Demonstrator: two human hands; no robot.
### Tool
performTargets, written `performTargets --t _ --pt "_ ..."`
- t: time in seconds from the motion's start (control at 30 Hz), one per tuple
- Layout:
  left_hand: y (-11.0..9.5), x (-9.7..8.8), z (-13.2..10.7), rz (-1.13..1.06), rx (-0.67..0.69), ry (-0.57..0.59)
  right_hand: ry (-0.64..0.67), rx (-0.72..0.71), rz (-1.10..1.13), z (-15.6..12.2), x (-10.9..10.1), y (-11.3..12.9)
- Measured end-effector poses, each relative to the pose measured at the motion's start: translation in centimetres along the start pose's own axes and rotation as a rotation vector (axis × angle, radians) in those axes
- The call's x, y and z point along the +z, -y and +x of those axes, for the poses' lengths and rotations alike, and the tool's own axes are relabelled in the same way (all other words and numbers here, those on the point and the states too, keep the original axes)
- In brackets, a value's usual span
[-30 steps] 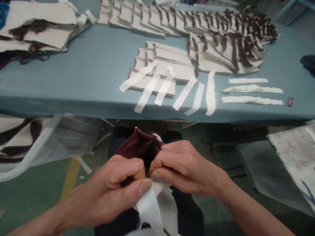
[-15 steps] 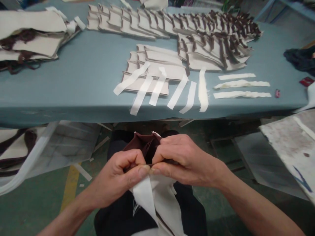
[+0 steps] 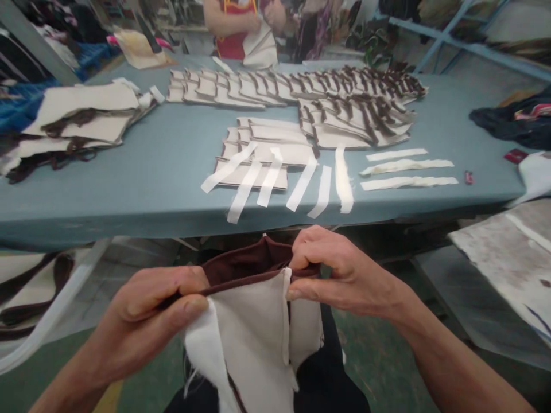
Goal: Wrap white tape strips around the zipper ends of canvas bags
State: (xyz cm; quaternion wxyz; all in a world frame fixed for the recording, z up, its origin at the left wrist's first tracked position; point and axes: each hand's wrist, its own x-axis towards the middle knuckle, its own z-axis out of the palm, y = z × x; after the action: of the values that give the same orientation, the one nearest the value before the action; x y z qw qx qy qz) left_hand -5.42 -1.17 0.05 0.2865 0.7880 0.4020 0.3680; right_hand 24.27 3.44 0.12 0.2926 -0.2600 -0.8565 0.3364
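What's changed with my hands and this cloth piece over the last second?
Your left hand moved left and your right hand slightly right, parting from where they nearly met and spreading the brown rim of the cloth piece. Both still grip it. The white strips on the table stayed put.

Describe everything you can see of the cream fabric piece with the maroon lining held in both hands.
The cream fabric piece with maroon lining looks like an open pouch, its maroon-edged mouth spread and facing up over the dark-clothed lap. A raised cream seam runs down its front. The left hand pinches the rim where a frayed white cloth strip hangs; the right hand grips the rim beside the seam.
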Motion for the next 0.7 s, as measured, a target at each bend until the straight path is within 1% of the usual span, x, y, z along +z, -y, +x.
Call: performTargets --t 0.1,0.2,0.3,0.37,0.4,0.57,0.7 --pt "0.8 -1.9 2.3 -0.027 0.067 0.169 -0.053 -0.023 0.034 0.9 -0.9 1.3" --pt "-0.2 -2.4 4.7 0.015 0.085 0.244 -0.084 -0.051 0.117 2.0 -1.2 2.1" --pt "-2.0 -1.5 6.0 0.038 0.153 0.290 -0.055 -0.088 0.190 2.6 -0.9 2.2" --pt "-2.8 -0.6 6.1 0.009 0.159 0.314 -0.024 -0.078 0.241 2.6 -0.4 1.9" --pt "-3.0 -0.1 6.0 -0.012 0.141 0.320 -0.011 -0.057 0.271 2.6 -0.2 1.7" --pt "-2.8 1.5 5.4 -0.078 0.016 0.314 0.027 0.050 0.412 2.2 0.6 0.8" --pt "-2.5 1.9 5.4 -0.080 -0.007 0.336 0.036 0.093 0.477 2.0 1.0 0.4"
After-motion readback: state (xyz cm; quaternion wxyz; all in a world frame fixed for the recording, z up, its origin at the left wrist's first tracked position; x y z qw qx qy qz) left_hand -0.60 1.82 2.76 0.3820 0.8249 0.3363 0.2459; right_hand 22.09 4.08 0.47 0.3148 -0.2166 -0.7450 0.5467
